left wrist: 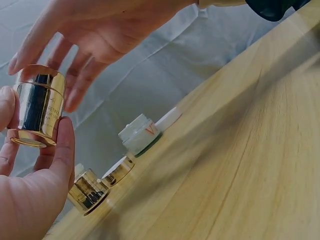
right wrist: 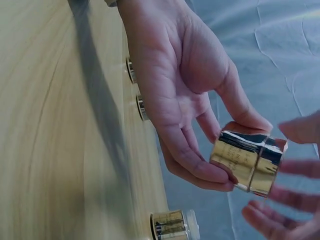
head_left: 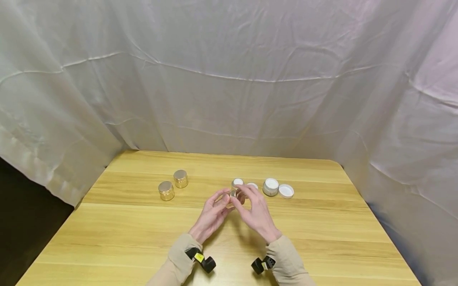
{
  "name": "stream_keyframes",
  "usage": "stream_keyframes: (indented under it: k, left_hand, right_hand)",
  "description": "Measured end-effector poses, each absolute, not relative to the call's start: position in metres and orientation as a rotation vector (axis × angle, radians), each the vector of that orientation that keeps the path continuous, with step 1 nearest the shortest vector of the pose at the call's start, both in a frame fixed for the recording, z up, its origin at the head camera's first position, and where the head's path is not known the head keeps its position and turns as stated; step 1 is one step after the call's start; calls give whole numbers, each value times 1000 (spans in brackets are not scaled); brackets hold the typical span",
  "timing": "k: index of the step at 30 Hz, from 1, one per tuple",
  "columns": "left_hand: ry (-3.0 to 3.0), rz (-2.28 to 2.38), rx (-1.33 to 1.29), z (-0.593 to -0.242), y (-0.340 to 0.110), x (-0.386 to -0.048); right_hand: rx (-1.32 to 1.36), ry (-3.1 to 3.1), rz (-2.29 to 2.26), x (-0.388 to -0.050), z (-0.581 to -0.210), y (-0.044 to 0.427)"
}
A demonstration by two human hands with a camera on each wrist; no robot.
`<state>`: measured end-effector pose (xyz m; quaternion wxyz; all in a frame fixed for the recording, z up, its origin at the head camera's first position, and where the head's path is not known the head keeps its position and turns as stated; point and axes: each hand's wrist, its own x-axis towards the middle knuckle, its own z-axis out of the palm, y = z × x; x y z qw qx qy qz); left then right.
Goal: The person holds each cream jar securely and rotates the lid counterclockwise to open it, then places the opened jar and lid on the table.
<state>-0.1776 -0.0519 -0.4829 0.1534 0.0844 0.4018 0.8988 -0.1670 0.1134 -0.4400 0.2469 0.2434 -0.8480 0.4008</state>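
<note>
My left hand (head_left: 211, 216) holds a shiny gold cosmetic jar (left wrist: 40, 107) up off the table, thumb on one side and fingers on the other. The jar is tilted, and its gold lid (right wrist: 270, 167) is on. Around the lid end hovers my right hand (head_left: 258, 212), fingers spread and loosely bent. The right wrist view shows those fingers blurred, close to the lid without a plain grip. Behind the hands stands another gold jar (left wrist: 89, 192) with its white inner cap showing, a gold lid (left wrist: 117, 171) beside it.
To the right are a pale glass jar (head_left: 270, 187) with a white inner cap and a white lid (head_left: 286, 191). Two lidded gold jars, one nearer (head_left: 166, 191) and one farther (head_left: 180, 179), stand on the left. Grey curtains (head_left: 229, 99) surround the wooden table (head_left: 118, 230).
</note>
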Motion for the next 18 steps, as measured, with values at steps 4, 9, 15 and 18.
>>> stream_keyframes:
  k: [4, 9, 15, 18]
  left_hand:
    - [1150, 2570, 223, -483, -53, -177]
    - [1152, 2545, 218, -484, -53, -176]
    - [1186, 2520, 237, -484, -53, -176]
    - [1189, 2518, 241, -484, -53, -176]
  right_hand:
    - [528, -2343, 1166, -166, -440, 113]
    - [488, -2368, 1190, -165, -438, 113]
    - [534, -2349, 1273, -165, -437, 114]
    - [555, -2340, 1312, -165, -437, 115]
